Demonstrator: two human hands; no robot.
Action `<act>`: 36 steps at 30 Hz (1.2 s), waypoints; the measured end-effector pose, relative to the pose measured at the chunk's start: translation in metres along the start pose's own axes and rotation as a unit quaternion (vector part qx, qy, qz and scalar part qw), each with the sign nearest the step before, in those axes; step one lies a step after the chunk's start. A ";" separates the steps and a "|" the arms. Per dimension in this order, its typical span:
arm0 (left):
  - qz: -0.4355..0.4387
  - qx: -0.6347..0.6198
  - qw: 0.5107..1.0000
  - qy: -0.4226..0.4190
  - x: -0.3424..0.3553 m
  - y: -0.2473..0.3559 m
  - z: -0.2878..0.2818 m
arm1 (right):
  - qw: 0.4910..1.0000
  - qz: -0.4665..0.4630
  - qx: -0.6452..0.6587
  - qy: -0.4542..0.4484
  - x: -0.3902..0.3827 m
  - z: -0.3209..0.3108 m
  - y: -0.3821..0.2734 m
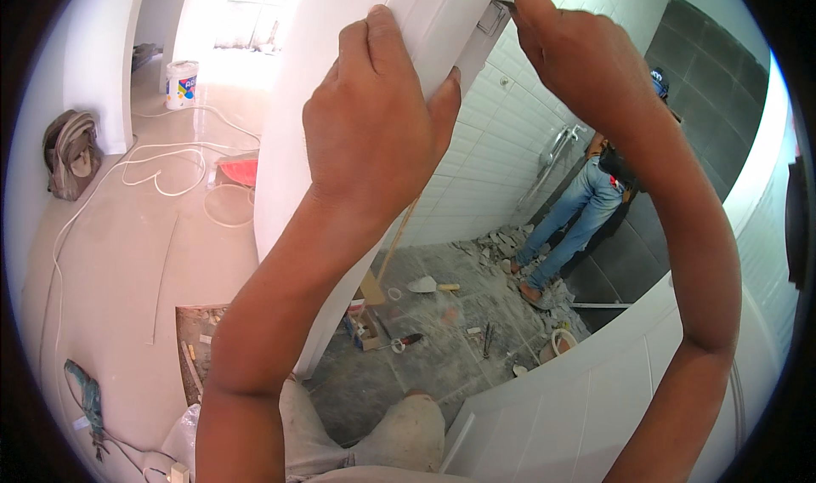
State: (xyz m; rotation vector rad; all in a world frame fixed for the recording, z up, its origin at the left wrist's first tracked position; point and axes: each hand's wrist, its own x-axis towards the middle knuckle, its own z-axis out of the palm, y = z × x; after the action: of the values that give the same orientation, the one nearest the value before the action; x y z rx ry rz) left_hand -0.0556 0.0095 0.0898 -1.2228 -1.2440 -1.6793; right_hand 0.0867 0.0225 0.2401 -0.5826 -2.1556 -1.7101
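Braced against the white door frame (442,7), my left hand (370,113) lies with its fingers stretched up along the face and its thumb apart near the edge. My right hand (574,53) is closed in a pinch at the top, on a thin dark blade-like tool (505,5) mostly hidden by the fingers. That tool's tip meets a small rectangular outline (490,18) on the frame's inner edge. I cannot tell whether the outline is cut in or only marked.
A white panelled door (586,398) stands at lower right. Inside the tiled room, a person in jeans (569,219) stands by rubble (501,245); a trowel (429,285) lies on the floor. At left are a backpack (72,156), a paint bucket (182,88), cables and a green power tool (85,394).
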 end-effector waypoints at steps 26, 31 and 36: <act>0.017 -0.024 0.998 0.057 0.002 -0.004 -0.005 | 0.981 0.066 0.002 -0.184 0.008 -0.011 0.008; 0.028 -0.036 0.997 0.061 0.004 -0.005 -0.006 | 0.999 -0.012 0.048 0.015 0.001 0.025 0.016; 0.016 -0.006 0.999 0.044 0.003 -0.005 -0.007 | 0.997 0.011 -0.024 -0.079 -0.001 -0.009 0.005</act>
State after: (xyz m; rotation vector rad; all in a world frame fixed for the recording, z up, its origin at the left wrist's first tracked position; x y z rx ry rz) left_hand -0.0634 0.0042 0.0903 -1.1578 -1.1573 -1.7012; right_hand 0.0899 0.0143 0.2461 -0.7758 -2.2085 -1.7619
